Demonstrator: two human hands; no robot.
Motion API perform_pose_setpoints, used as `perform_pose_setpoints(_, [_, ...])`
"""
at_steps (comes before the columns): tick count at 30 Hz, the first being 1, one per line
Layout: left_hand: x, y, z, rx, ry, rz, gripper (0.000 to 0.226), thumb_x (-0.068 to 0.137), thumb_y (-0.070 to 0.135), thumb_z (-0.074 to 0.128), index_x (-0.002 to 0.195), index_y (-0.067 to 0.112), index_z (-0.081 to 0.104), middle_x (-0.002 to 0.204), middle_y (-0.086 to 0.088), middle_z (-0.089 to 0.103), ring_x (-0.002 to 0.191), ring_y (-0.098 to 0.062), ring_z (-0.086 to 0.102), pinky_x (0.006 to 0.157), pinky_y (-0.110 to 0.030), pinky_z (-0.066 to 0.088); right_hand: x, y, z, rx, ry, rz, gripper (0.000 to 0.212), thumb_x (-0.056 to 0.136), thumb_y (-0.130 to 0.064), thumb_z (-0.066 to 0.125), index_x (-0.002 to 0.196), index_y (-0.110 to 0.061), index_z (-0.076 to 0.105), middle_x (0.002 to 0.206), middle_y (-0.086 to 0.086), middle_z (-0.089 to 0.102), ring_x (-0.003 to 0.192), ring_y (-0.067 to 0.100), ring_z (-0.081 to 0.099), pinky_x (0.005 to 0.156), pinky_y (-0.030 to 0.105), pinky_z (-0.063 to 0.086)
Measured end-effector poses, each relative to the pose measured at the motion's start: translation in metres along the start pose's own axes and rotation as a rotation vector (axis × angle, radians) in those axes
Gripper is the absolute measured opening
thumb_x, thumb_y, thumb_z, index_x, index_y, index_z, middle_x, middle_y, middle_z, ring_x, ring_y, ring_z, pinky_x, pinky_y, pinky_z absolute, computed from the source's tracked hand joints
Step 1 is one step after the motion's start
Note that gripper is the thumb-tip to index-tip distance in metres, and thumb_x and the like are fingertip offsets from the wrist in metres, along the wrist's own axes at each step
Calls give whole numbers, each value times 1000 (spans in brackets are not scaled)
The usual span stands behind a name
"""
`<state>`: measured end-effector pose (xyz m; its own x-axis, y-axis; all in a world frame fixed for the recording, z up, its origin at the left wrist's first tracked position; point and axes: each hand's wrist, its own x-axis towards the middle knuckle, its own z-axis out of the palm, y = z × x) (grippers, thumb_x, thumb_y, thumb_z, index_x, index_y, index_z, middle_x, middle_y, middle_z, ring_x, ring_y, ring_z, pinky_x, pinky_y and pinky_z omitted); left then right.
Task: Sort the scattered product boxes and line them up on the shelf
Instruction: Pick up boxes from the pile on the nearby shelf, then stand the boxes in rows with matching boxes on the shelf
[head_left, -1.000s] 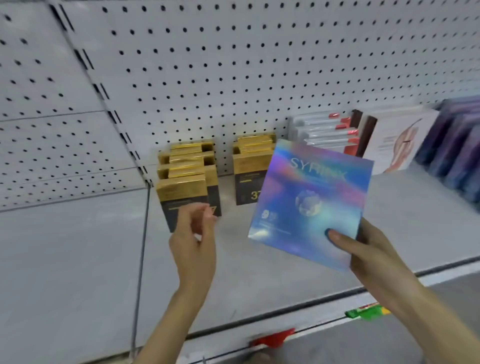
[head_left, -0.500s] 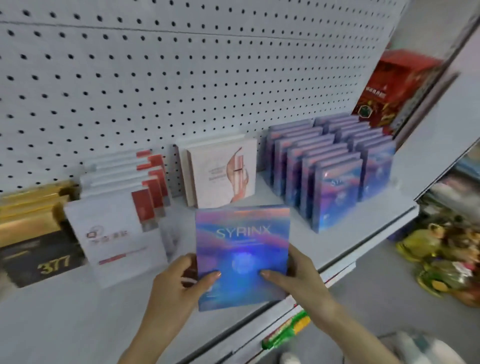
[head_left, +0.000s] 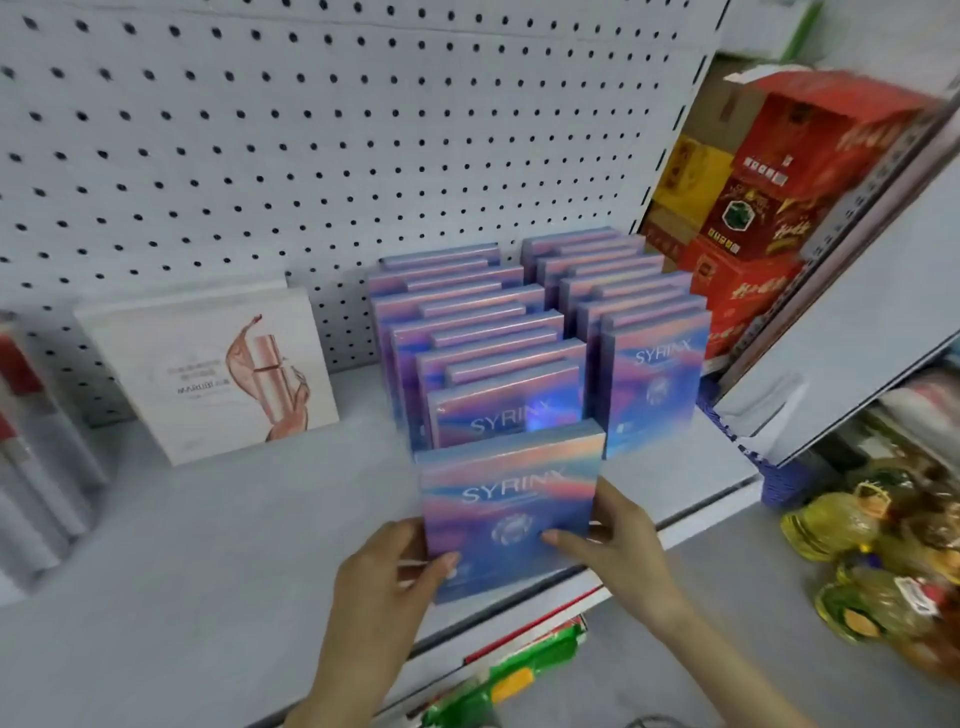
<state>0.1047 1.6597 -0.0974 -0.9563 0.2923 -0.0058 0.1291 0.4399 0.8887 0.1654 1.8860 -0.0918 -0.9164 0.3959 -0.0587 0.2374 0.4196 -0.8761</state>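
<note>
Bright, even light; motion blur and wide-angle bending toward edges

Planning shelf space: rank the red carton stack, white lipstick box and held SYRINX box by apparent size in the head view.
Red carton stack
White lipstick box and held SYRINX box: about alike, held one nearer

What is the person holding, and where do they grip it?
A holographic SYRINX box: left hand at its lower-left corner, right hand at its right edge.

White pegboard wall (head_left: 311, 130) stands above grey floor (head_left: 753, 597).
</note>
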Motion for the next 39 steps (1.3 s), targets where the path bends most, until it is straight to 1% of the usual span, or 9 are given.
perform_pose_setpoints(4, [11, 11, 19, 98, 112, 22, 33, 74, 18, 79, 81, 40, 55, 83, 15, 66, 72, 1, 64, 70, -18, 52, 20, 4, -10, -6, 15, -42, 40, 74, -10, 80, 96, -34, 56, 84, -18, 70, 81, -4, 65, 67, 10, 50])
perform_pose_setpoints(8, [10, 20, 29, 223, 305, -64, 42, 74, 32, 79, 98, 33, 44, 101, 9, 51, 83, -15, 60, 65, -34, 52, 30, 8, -12, -77, 29, -96, 43, 73, -20, 82, 95, -42, 52, 98, -14, 62, 85, -3, 61, 67, 15, 52])
perform_pose_setpoints(13, [19, 12, 33, 53, 204, -163, 54, 71, 41, 79, 110, 39, 41, 107, 15, 57, 86, -2, 60, 76, -29, 52, 39, 11, -14, -405, 55, -221, 49, 69, -50, 78, 104, -25, 54, 78, -13, 50, 59, 6, 52, 58, 25, 47])
perform_pose_setpoints(16, [20, 11, 33, 60, 163, -127, 39, 75, 34, 77, 99, 42, 48, 92, 26, 64, 81, 3, 63, 73, -25, 53, 39, 6, -12, -411, 46, -232, 53, 67, -51, 79, 97, -30, 41, 64, -16, 44, 51, 5, 46, 56, 20, 40])
perform_pose_setpoints(21, [20, 7, 32, -33, 168, -141, 32, 77, 22, 77, 90, 37, 53, 89, 33, 64, 75, 4, 64, 64, -14, 52, 45, 0, -7, -327, 13, -174, 63, 65, -43, 84, 101, -30, 34, 67, -21, 48, 53, -4, 49, 54, 4, 39])
perform_pose_setpoints(27, [21, 3, 31, -53, 147, -146, 26, 79, 26, 75, 89, 36, 54, 81, 22, 67, 73, 4, 63, 63, -14, 51, 39, 5, -1, -339, 53, -116, 60, 68, -51, 78, 101, -31, 32, 79, -11, 56, 67, 16, 56, 60, 29, 43])
perform_pose_setpoints(31, [16, 2, 29, -33, 104, -125, 27, 83, 21, 71, 94, 37, 52, 89, 17, 67, 78, 0, 64, 69, -17, 53, 29, 5, 7, -284, 151, -46, 60, 68, -50, 79, 104, -32, 35, 83, -9, 53, 67, 16, 59, 61, 33, 45])
perform_pose_setpoints(35, [2, -4, 20, -38, 133, -105, 41, 86, 17, 67, 112, 40, 45, 107, 15, 63, 89, -4, 66, 80, -22, 53, 15, -2, 19, -149, 297, -79, 63, 73, -33, 80, 117, -37, 36, 86, -9, 47, 66, 10, 56, 59, 29, 42])
perform_pose_setpoints(39, [-15, -14, -5, -16, 148, -120, 44, 87, 21, 65, 113, 47, 41, 113, 17, 58, 93, -3, 64, 82, -17, 52, 2, -20, 37, -85, 342, -246, 61, 76, -24, 78, 120, -41, 39, 100, -9, 47, 71, 9, 55, 64, 8, 42])
